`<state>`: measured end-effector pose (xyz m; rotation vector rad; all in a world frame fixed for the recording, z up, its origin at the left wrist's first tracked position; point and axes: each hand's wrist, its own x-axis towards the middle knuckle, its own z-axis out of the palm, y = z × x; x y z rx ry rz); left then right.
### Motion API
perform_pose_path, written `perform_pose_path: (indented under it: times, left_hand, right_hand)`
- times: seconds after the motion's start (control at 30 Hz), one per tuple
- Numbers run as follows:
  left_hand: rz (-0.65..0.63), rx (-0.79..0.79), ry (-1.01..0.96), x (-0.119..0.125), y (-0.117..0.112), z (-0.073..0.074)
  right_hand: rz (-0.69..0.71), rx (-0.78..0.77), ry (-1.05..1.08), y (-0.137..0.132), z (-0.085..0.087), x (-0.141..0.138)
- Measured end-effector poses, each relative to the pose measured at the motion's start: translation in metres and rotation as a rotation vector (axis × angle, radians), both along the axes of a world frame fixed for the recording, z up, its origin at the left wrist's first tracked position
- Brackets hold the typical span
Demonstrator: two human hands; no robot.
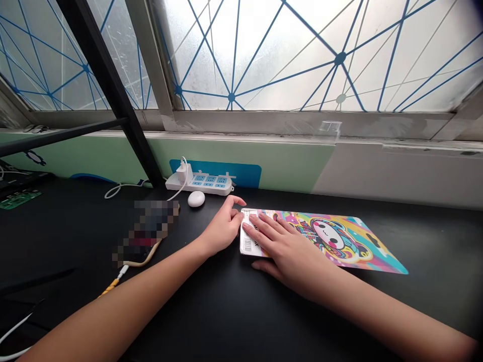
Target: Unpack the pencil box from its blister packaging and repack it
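A small white box with a barcode label lies on the left end of a colourful cartoon mouse mat on the black desk. My right hand rests flat on top of the box, fingers stretched out toward the left. My left hand is curled at the box's left edge, thumb and fingertips pinching that edge. Most of the box is hidden under my right hand.
A white power strip with a plugged charger sits against the wall, a white oval case in front of it. A blurred object with a cable lies to the left. A green circuit board is at far left.
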<state>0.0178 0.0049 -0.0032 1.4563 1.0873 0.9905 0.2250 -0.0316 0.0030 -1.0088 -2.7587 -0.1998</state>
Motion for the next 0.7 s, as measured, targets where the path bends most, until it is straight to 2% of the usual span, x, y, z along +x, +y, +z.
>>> perform_pose_path:
  times: [0.2, 0.4, 0.57, 0.7]
  left_hand:
    - [0.008, 0.006, 0.013, 0.001, 0.002, -0.002]
    - [0.002, 0.033, 0.065, 0.000, 0.002, -0.001]
    - [-0.010, 0.090, 0.186, -0.001, 0.004, 0.002]
    - [0.048, 0.162, 0.320, -0.015, 0.011, 0.011]
  right_hand:
    - [0.001, -0.092, 0.007, 0.000, 0.005, 0.009]
    - [0.003, -0.105, 0.021, 0.001, 0.004, 0.027]
    - [-0.024, -0.072, 0.011, 0.003, -0.003, 0.070]
    - [-0.078, -0.071, -0.012, 0.005, -0.008, 0.109]
